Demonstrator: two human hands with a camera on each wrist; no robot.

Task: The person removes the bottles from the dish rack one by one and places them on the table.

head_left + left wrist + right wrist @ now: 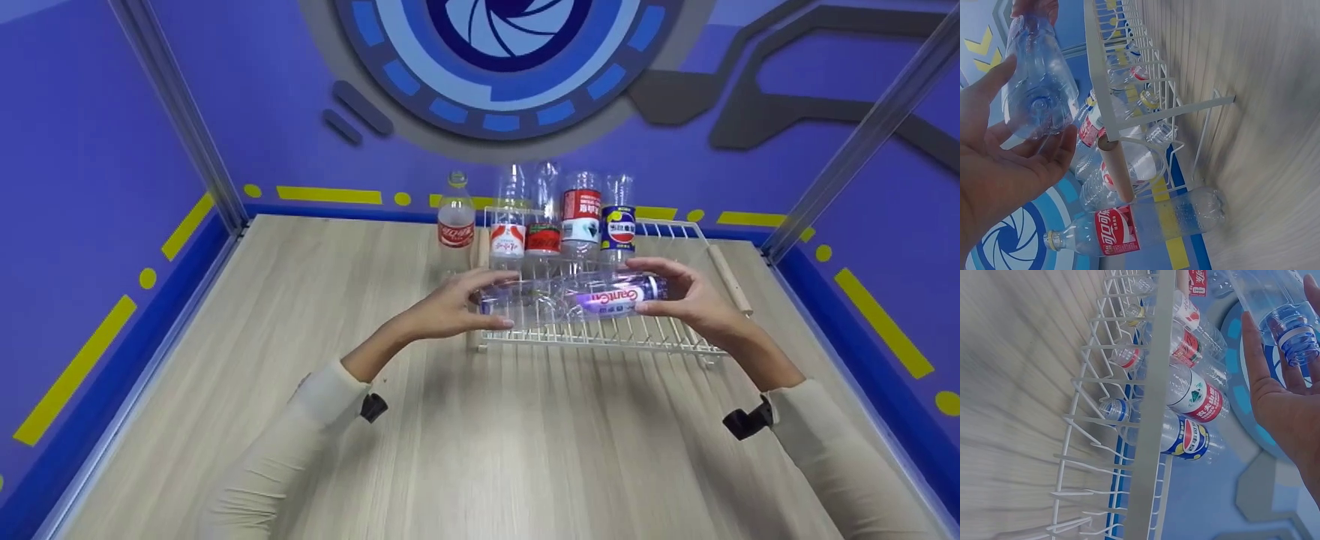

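A clear plastic bottle with a purple label lies level above the front part of a white wire rack. My left hand holds it at the base end, thumb on the near side and fingers on the far side. At the other end my right hand grips it near the neck. In the left wrist view the bottle's base faces the left palm. The right wrist view shows its bluish threaded neck between the right thumb and fingers.
Several clear bottles, among them a red-and-white labelled one and a blue-labelled one, stand neck-down in the rack's back row. An upright cola bottle with a yellow cap stands left of the rack. Wooden handles flank the rack; purple walls enclose the table.
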